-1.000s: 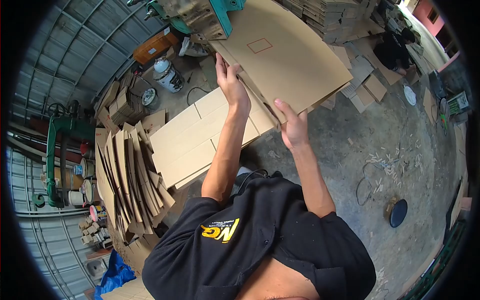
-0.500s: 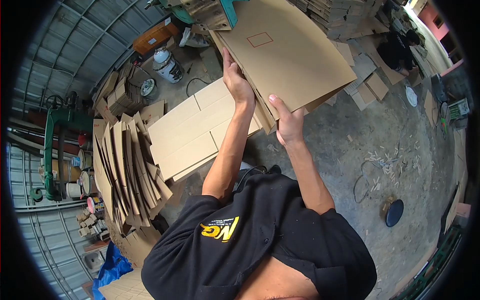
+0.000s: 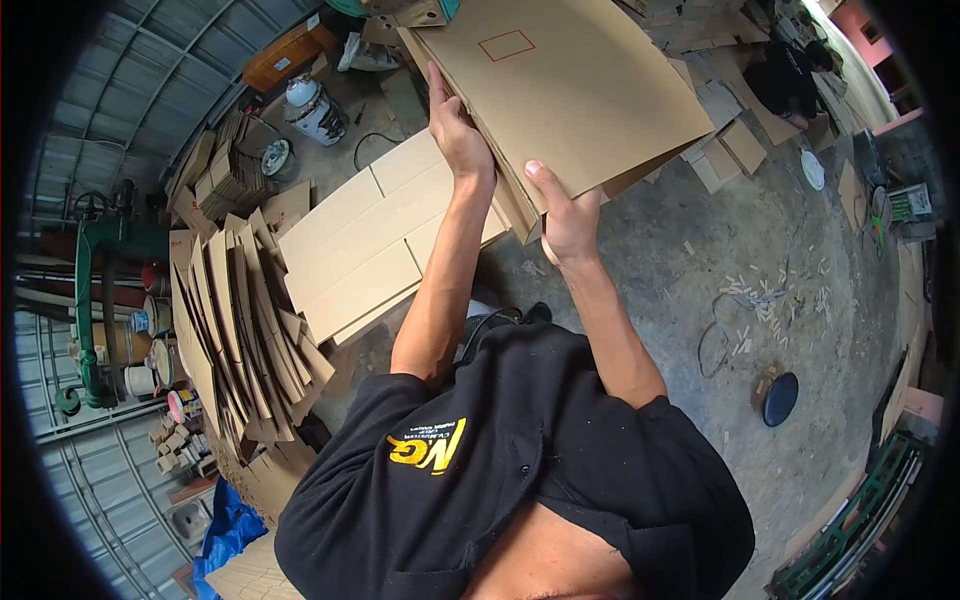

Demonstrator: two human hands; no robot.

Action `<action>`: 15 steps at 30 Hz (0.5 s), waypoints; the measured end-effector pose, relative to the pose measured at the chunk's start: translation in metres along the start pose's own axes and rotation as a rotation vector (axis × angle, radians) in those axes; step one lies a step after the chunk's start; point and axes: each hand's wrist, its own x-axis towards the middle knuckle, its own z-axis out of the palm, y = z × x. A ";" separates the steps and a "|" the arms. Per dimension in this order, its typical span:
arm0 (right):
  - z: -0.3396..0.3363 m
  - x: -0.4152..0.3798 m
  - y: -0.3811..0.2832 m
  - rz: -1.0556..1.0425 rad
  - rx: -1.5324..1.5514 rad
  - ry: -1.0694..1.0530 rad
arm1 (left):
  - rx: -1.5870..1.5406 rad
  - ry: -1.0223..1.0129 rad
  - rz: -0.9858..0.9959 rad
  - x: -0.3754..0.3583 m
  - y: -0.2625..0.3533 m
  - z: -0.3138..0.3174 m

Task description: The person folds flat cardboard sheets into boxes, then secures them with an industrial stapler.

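Observation:
A large folded brown cardboard sheet with a red printed rectangle fills the top middle, its far end at the metal head of a machine. My left hand presses along its left edge, one finger stretched forward; its other fingers are partly hidden by the cardboard. At the near corner, my right hand grips the sheet, thumb on top and fingers out of sight underneath. The folded layers stand a little apart on the right side. Below my left forearm lies a stack of flat cardboard.
Many folded cardboard pieces lean together at the left. A green machine stands by the metal wall. A dark blue stool and scattered scraps are on the concrete floor. Another person crouches at the top right.
The view has shifted slightly, so most things appear a little farther up and left. Both hands keep their places on the cardboard, which stays at the machine head.

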 end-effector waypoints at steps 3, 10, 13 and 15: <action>0.002 -0.001 0.000 -0.005 0.007 0.002 | 0.022 0.007 0.052 0.005 -0.007 -0.002; 0.001 -0.005 0.000 -0.008 0.006 0.007 | 0.055 0.021 0.108 0.006 -0.013 -0.006; -0.002 -0.005 0.004 -0.007 0.000 0.002 | 0.014 -0.011 0.055 0.002 -0.010 -0.006; -0.002 -0.005 0.005 -0.010 0.007 0.007 | 0.043 0.007 0.073 0.002 -0.011 -0.007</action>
